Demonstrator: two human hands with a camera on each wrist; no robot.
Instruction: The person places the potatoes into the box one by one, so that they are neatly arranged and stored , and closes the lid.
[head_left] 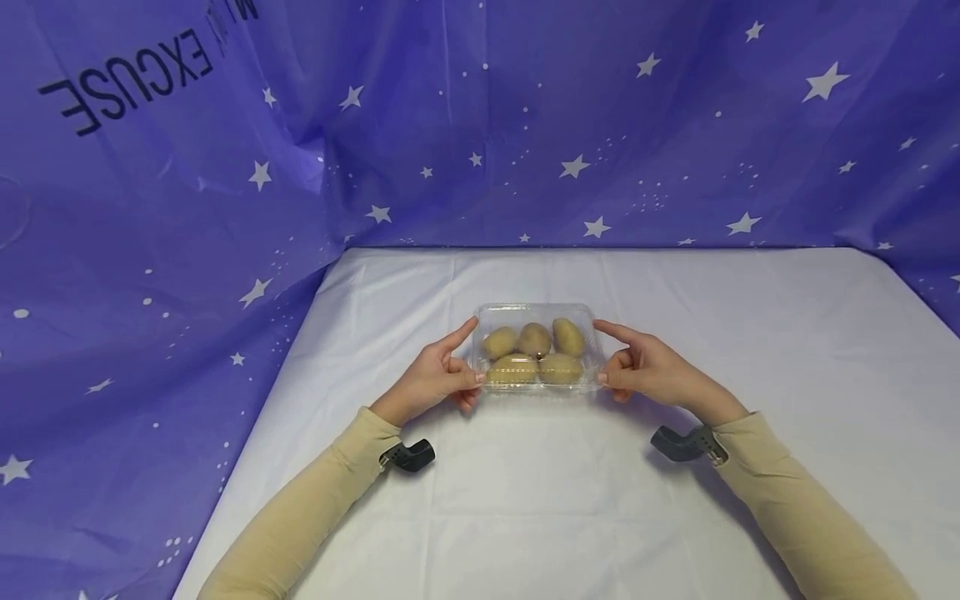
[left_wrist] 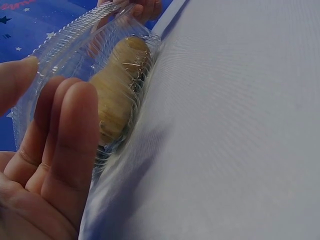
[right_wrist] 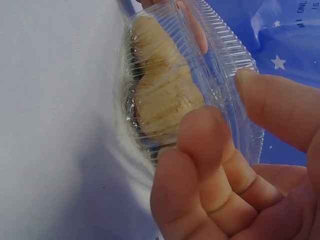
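A clear plastic clamshell box (head_left: 536, 310) sits on the white-covered table with its lid down. Inside it several yellow-brown potatoes (head_left: 514, 368) lie in two rows. My left hand (head_left: 435, 375) holds the box's left end, index finger stretched to the far corner and thumb at the near corner. On the opposite end, my right hand (head_left: 652, 367) grips in a mirrored way. In the left wrist view, the thumb (left_wrist: 17, 82) is right at the ribbed rim. The right wrist view has the thumb (right_wrist: 280, 107) at the rim too, with other fingers curled low beside the wall.
The white cloth (head_left: 525, 517) covers the tabletop all round the box. A blue curtain (head_left: 480, 125) with white stars hangs behind the table and along its left side. Dark wrist mounts (head_left: 408, 456) stick out from the beige sleeves.
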